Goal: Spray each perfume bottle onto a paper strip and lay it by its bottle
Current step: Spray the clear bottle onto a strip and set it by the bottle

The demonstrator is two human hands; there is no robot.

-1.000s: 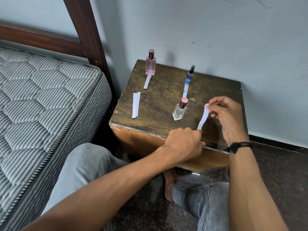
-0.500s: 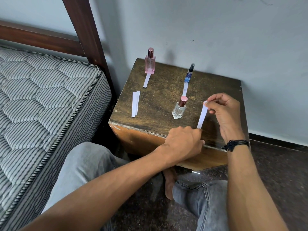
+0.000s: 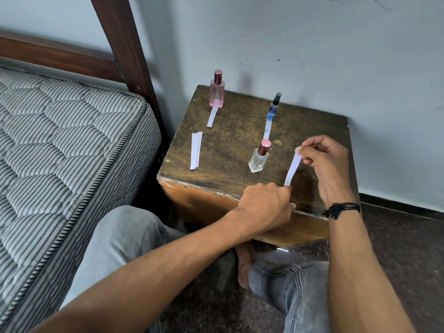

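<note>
The strip [image 3: 292,167] slants in the air just right of the clear bottle [image 3: 259,156], over the table [image 3: 230,145]; the right hand [image 3: 326,164] pinches its top end between thumb and fingertip, and the left hand [image 3: 264,205], fingers curled, holds its bottom end at the table's near edge, in front and right of the clear bottle. The clear bottle stands upright with its rose cap on; just behind it lies a second strip [image 3: 267,129], reaching back to the blue bottle [image 3: 274,105]; behind and left of the clear bottle stands the pink bottle [image 3: 217,90], a third strip [image 3: 212,117] lying at its foot; two spare strips [image 3: 195,150] lie side by side well left of the clear bottle. A black cord band [image 3: 341,209] circles the right wrist; a striped mattress [image 3: 60,140] lies far left of the clear bottle.
</note>
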